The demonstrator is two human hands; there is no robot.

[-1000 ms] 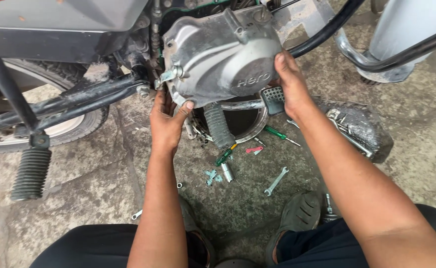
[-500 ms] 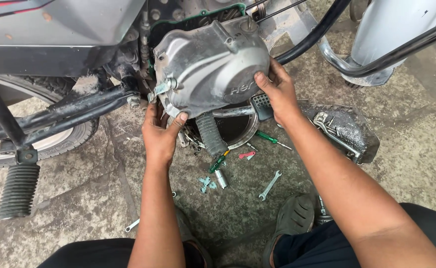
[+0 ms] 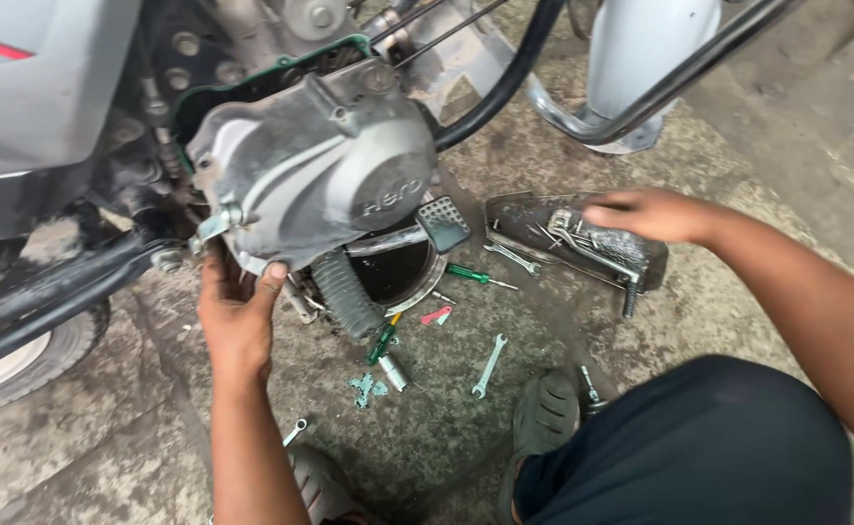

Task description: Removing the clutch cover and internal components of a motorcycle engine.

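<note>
A grey metal engine side cover (image 3: 315,165) sits against the motorcycle engine, with a green gasket edge showing above it. My left hand (image 3: 237,316) grips the cover's lower left edge from below. My right hand (image 3: 646,214) is off the cover and hovers, blurred, over a dark metal tray (image 3: 534,224) that holds bolts and small tools on the ground to the right. Its fingers are stretched out and nothing shows in them.
On the concrete lie a green-handled screwdriver (image 3: 468,276), spanners (image 3: 488,367), a socket (image 3: 393,371) and a red bit (image 3: 436,315). A ribbed footpeg (image 3: 344,292) and brake pedal (image 3: 443,224) stick out below the cover. My knee (image 3: 699,437) and sandalled foot (image 3: 544,418) are at the lower right.
My right hand has let go of the cover's right side and swung right over the tray. The left hand stays under the cover. The view has moved closer.
</note>
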